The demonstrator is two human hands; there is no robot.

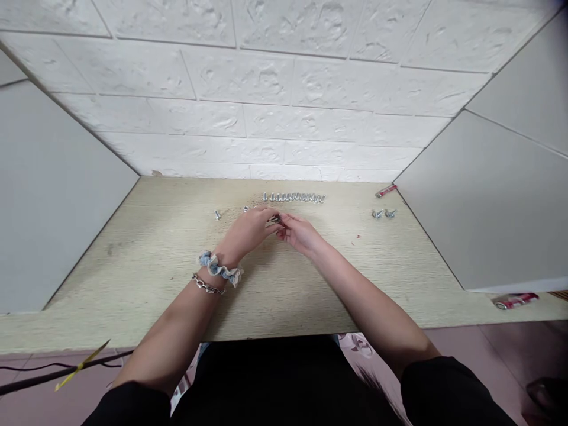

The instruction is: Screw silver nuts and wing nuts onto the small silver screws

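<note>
My left hand (248,229) and my right hand (299,232) meet at the middle of a pale wooden desk (146,260). Both pinch one small metal bolt (276,219) between their fingertips. My left wrist wears a blue scrunchie and a chain bracelet. Just beyond the hands runs a row of several bolts (293,197) standing side by side. A loose bolt (217,214) lies to the left and another small piece (245,208) lies nearer the hands.
Two more bolts (384,213) lie at the right of the desk near a red-and-silver object (386,190) by the right partition. A similar red object (515,301) lies at the desk's right edge. Grey partitions flank the desk; a white brick-pattern wall closes the back.
</note>
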